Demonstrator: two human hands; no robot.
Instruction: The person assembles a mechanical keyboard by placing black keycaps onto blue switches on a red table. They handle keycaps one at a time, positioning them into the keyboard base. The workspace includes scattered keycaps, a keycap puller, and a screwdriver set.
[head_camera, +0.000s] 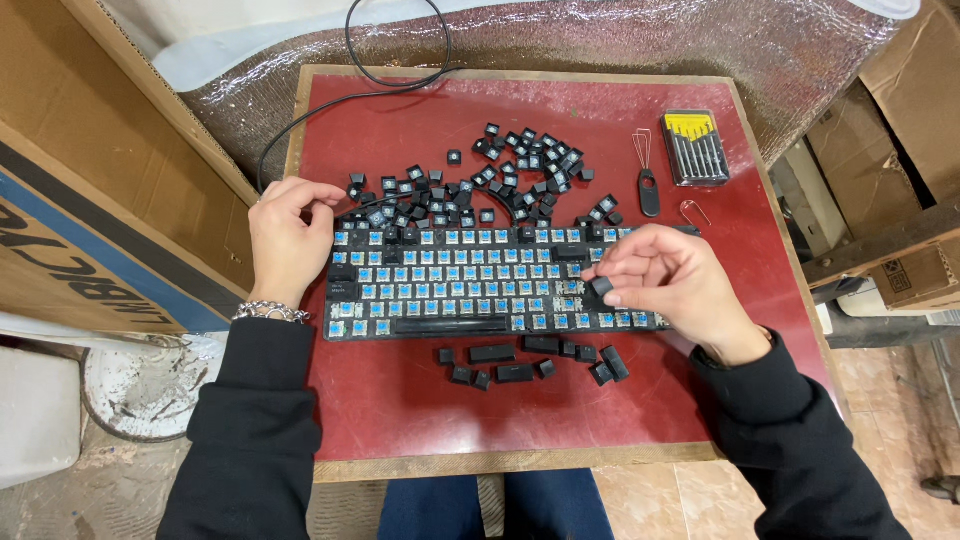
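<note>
A black keyboard (470, 285) with most keycaps off and blue switches exposed lies across the middle of a small red table (400, 420). My right hand (665, 280) hovers over its right part and pinches a black keycap (600, 287) between thumb and fingers. At the keyboard's upper left corner rests my left hand (288, 235), fingers curled on the frame edge. Several loose black keycaps (500, 175) are heaped behind the keyboard. More keycaps (530, 362), some long, lie in front of it.
A case of small screwdrivers (696, 146), a wire keycap puller (646, 180) and a metal clip (694, 211) sit at the table's back right. A black cable (390, 80) runs off the back. Cardboard boxes (100, 200) flank both sides; a white bucket lid (150, 385) lies on the floor at left.
</note>
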